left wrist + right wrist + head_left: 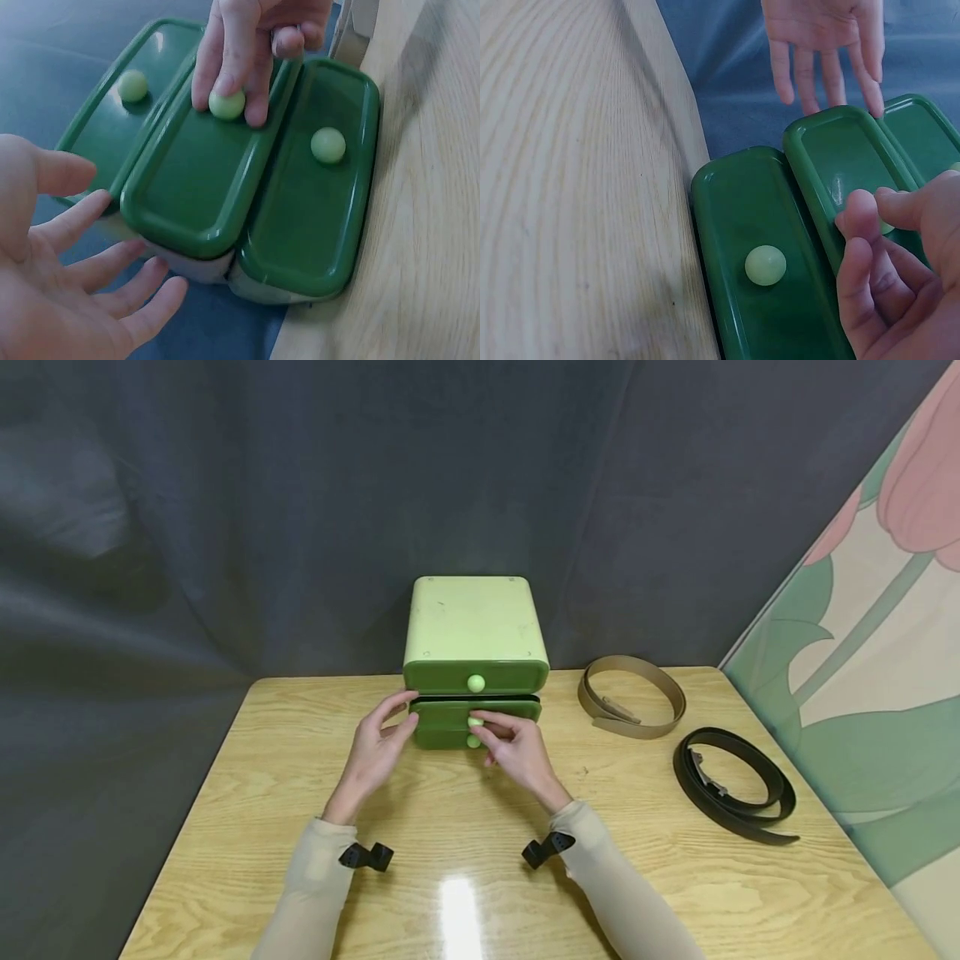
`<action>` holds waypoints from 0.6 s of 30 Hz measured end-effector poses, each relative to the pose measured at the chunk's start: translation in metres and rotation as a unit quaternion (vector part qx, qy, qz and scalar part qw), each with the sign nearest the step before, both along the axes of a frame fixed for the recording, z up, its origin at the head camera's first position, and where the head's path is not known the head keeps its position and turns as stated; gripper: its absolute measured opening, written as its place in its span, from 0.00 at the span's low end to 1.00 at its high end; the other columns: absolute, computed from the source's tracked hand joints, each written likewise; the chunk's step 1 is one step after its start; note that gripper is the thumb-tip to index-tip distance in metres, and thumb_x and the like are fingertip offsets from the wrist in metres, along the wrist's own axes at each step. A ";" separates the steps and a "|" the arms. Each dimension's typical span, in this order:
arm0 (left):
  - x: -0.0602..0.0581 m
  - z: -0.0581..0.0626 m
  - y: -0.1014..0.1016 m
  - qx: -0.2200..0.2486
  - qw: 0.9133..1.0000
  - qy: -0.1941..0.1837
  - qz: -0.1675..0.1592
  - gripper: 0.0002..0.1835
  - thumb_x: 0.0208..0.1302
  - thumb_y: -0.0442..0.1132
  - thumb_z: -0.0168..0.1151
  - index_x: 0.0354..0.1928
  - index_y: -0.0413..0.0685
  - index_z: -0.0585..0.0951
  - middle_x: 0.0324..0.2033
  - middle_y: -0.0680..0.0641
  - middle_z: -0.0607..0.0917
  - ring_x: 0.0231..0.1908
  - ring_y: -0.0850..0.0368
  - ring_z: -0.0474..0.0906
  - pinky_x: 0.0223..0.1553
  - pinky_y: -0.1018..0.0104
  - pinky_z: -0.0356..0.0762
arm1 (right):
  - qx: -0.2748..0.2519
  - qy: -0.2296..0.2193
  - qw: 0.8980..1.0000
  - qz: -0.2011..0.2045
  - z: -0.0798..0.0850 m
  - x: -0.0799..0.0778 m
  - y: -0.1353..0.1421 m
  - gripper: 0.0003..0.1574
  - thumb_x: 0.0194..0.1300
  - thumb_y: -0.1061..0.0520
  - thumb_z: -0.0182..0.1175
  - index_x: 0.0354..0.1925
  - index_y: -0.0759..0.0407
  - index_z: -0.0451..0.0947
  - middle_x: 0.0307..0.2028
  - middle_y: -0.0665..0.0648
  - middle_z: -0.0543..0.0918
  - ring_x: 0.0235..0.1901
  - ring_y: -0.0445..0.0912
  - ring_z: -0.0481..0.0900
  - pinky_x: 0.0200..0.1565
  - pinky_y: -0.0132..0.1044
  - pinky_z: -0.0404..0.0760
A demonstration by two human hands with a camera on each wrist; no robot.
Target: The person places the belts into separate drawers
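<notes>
While the middle knob is pinched by the right hand, the left hand is held, fingers extended, beside the drawer unit at the far edge of the table.

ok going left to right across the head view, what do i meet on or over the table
Left hand → drawer box → tan belt → black belt

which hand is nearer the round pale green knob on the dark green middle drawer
Right. The right hand pinches the round pale green knob; the left hand is apart from it, by the left end of the dark green drawers.
</notes>
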State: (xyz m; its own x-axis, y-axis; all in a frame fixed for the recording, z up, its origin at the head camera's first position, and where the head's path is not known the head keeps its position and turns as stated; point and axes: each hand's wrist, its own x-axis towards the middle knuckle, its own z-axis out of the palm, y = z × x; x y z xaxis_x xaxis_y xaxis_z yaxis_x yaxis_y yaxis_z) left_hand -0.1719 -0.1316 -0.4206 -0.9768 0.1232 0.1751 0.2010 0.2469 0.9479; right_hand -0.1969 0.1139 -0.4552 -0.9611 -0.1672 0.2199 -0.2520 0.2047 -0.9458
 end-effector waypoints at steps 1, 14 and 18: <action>-0.001 -0.001 -0.001 0.001 1.000 0.000 0.005 0.23 0.84 0.42 0.55 0.76 0.50 0.74 0.79 0.43 0.69 0.78 0.41 0.66 0.74 0.41 0.71 | -0.001 0.000 1.000 0.001 0.000 0.000 0.000 0.18 0.73 0.60 0.69 0.59 0.59 0.88 0.42 0.69 0.92 0.16 0.46 0.82 0.22 0.28 0.77; -0.008 -0.007 -0.008 0.044 0.996 -0.071 0.039 0.29 0.86 0.46 0.48 0.81 0.40 0.63 0.79 0.35 0.66 0.74 0.34 0.70 0.73 0.37 0.72 | 0.011 0.010 1.000 0.005 0.001 0.004 0.001 0.19 0.74 0.61 0.68 0.60 0.59 0.87 0.43 0.69 0.92 0.16 0.47 0.82 0.21 0.30 0.78; -0.007 -0.007 -0.009 0.071 0.992 -0.105 0.015 0.31 0.87 0.46 0.48 0.82 0.40 0.60 0.81 0.34 0.62 0.73 0.32 0.72 0.73 0.37 0.71 | 0.017 0.015 1.000 0.010 0.001 0.005 0.001 0.19 0.75 0.60 0.67 0.61 0.58 0.87 0.44 0.67 0.93 0.19 0.64 0.84 0.23 0.32 0.81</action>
State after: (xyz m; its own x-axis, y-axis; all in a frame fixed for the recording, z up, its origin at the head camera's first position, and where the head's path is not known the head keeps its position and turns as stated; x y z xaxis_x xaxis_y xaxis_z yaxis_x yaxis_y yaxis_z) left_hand -0.1789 -0.1410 -0.4279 -0.9965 0.0814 -0.0185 -0.0094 0.1103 0.9938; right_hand -0.1916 0.1150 -0.4546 -0.9508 -0.1934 0.2422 -0.2841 0.2316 -0.9304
